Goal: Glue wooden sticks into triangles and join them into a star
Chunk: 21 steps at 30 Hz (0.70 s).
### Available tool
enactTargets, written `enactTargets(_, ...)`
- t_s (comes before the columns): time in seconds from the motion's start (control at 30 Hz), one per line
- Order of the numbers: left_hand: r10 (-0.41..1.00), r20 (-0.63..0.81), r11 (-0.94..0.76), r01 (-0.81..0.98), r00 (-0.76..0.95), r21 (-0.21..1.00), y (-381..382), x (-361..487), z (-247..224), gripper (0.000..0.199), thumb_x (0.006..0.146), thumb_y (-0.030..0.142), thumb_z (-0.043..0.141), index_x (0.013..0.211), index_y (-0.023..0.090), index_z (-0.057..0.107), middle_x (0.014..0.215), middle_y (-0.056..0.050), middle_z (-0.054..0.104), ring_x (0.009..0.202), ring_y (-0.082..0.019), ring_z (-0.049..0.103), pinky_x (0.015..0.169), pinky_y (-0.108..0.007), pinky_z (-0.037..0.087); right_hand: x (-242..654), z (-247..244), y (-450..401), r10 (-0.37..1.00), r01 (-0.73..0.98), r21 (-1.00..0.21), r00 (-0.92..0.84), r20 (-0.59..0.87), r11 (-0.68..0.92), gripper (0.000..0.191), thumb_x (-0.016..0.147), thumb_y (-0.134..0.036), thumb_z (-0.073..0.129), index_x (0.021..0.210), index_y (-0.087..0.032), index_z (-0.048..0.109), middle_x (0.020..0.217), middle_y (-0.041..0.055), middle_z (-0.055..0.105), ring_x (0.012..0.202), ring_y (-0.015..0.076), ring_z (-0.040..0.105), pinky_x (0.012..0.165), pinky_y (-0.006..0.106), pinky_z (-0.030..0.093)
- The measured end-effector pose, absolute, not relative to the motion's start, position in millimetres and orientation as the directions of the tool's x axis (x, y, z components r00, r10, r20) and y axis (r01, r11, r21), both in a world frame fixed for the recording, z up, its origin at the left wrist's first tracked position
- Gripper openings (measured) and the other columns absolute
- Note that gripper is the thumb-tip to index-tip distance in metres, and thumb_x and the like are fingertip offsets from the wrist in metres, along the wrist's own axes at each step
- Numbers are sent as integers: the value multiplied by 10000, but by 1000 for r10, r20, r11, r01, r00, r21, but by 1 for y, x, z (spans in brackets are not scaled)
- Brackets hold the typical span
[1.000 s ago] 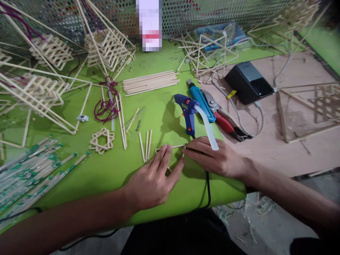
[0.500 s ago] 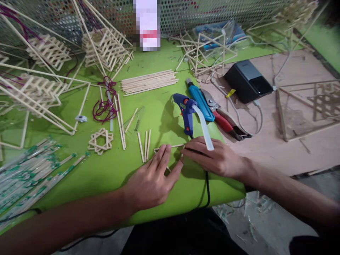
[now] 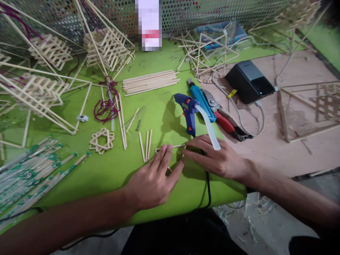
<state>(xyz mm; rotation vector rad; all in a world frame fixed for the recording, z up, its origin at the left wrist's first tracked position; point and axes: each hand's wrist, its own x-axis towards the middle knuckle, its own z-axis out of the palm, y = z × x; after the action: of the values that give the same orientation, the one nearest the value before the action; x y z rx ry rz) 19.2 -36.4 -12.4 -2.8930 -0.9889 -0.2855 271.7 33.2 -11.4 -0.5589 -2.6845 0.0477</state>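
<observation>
My left hand [image 3: 154, 180] lies palm down on the green table, its fingers spread over a small frame of wooden sticks [image 3: 178, 146]. The fingers of my right hand [image 3: 212, 156] are pressed together at the frame's right corner. Just beyond my hands a blue glue gun [image 3: 189, 113] stands with a clear glue stick [image 3: 208, 124] sticking out of its back. Several short sticks [image 3: 146, 146] lie left of the frame. Farther left is a star-shaped stick piece [image 3: 102, 141]. Part of the frame is hidden under my left fingers.
A stick bundle [image 3: 151, 82] lies beyond. Blue cutter [image 3: 202, 101], red-handled pruners [image 3: 228, 124] and a black box [image 3: 249, 82] are at the right. Stick structures [image 3: 106, 49] and purple string [image 3: 106, 106] occupy the back left; wrapped sticks [image 3: 32, 173] lie front left. A black cable [image 3: 208, 187] crosses the table edge.
The view has shifted slightly, so the table items appear a little farther right. Both hands keep nearly the same pose at the small frame.
</observation>
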Motion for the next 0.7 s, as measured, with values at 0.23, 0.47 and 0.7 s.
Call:
enactTargets(0.23, 604, 184, -788, 615, 775, -1, -37, 19, -13, 652, 922, 323, 630, 1482, 66, 416, 1422, -369, 453, 1372, -460, 409, 1033, -494, 525, 271, -11, 34, 374, 350, -132, -850, 372, 927, 226, 987, -147, 494, 1138, -101, 655, 1001, 141, 672, 999, 246, 631, 802, 383, 569)
enactTargets(0.47, 607, 178, -787, 617, 774, 1, -38, 19, -12, 666, 917, 324, 637, 1488, 66, 411, 1408, -376, 464, 1360, -461, 428, 1028, -488, 530, 271, -12, 33, 361, 338, -129, -845, 394, 932, 206, 982, -145, 509, 1128, -89, 644, 981, 141, 675, 968, 250, 633, 770, 385, 575)
enactTargets(0.7, 602, 179, -789, 614, 778, -10, -38, 19, -13, 683, 915, 329, 643, 1496, 69, 395, 1435, -360, 446, 1376, -456, 412, 1038, -494, 524, 272, -13, 33, 381, 355, -139, -845, 376, 925, 216, 983, -147, 513, 1159, -119, 635, 1017, 127, 681, 992, 228, 632, 809, 375, 568)
